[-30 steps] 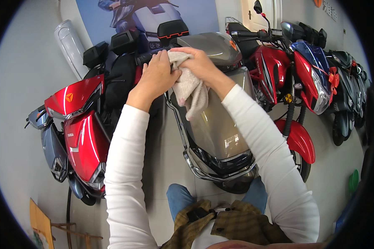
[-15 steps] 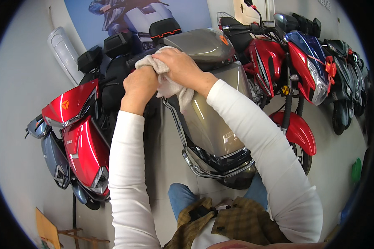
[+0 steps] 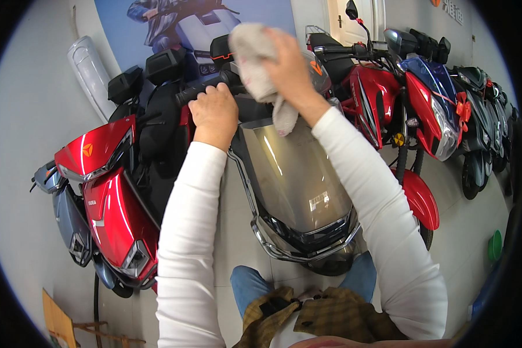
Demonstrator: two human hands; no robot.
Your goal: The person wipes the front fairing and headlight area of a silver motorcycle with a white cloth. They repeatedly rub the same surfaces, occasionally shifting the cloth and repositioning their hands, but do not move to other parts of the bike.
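Note:
In front of me stands a grey-bronze electric scooter (image 3: 298, 180) with a glossy front panel and a chrome guard bar (image 3: 267, 240). My left hand (image 3: 216, 116) is closed at its black handlebar (image 3: 206, 88), fingers curled at the grip; whether a brake lever lies under them is hidden. My right hand (image 3: 290, 72) grips a pale, bunched cloth (image 3: 254, 61), raised over the top of the scooter. One end of the cloth hangs down in front of the upper panel, and the cloth and hand hide much of the scooter's headlight cover.
A red scooter (image 3: 119, 214) stands close on the left, a grey-blue one (image 3: 72, 214) beyond it. On the right is a red motorcycle (image 3: 371, 98), then several more bikes. A green basin (image 3: 494, 245) sits at the far right, a wooden easel-like stand (image 3: 61, 316) at lower left.
My hands have parted. The right has lifted the cloth up and to the right; the left has let go of it, moved slightly right and closed at the handlebar.

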